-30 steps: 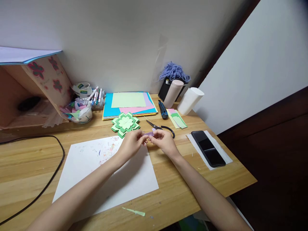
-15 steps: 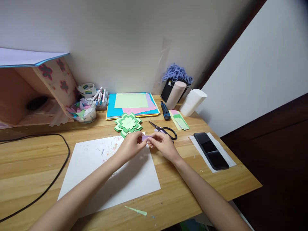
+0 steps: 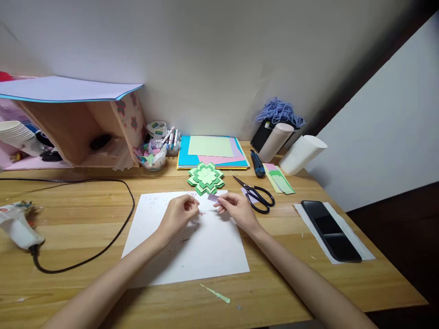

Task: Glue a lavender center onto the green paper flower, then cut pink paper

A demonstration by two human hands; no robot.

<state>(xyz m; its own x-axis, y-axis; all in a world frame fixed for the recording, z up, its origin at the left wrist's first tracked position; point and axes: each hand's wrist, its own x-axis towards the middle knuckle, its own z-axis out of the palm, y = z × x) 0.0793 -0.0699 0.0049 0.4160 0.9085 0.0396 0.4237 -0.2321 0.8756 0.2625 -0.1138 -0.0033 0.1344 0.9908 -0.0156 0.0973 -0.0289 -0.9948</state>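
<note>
A small piece of purple paper (image 3: pixel 213 198) is pinched between the thumb and fingers of my right hand (image 3: pixel 237 211), above the white sheet (image 3: pixel 212 256). To the left, my left hand (image 3: pixel 179 214) hovers over the same sheet with its fingers curled together, apart from the purple piece. Whether anything small sits in its fingertips is hidden. Just beyond both hands lies a layered green paper flower (image 3: pixel 206 177). Black-handled scissors (image 3: pixel 259 195) rest at the right, partly over another purple paper piece (image 3: pixel 252 196).
A glue gun (image 3: pixel 20 228) with a black cord (image 3: pixel 128 219) lies left. Behind are a tub of scraps (image 3: pixel 154 160), coloured paper (image 3: pixel 185 153), a utility knife (image 3: pixel 257 163), paper strips (image 3: pixel 279 179) and white rolls (image 3: pixel 302 155). A phone (image 3: pixel 331 230) lies right.
My hands have moved apart; the purple paper stays in my right hand, and my left hand has come off it. The view has swung left, bringing the glue gun into sight.
</note>
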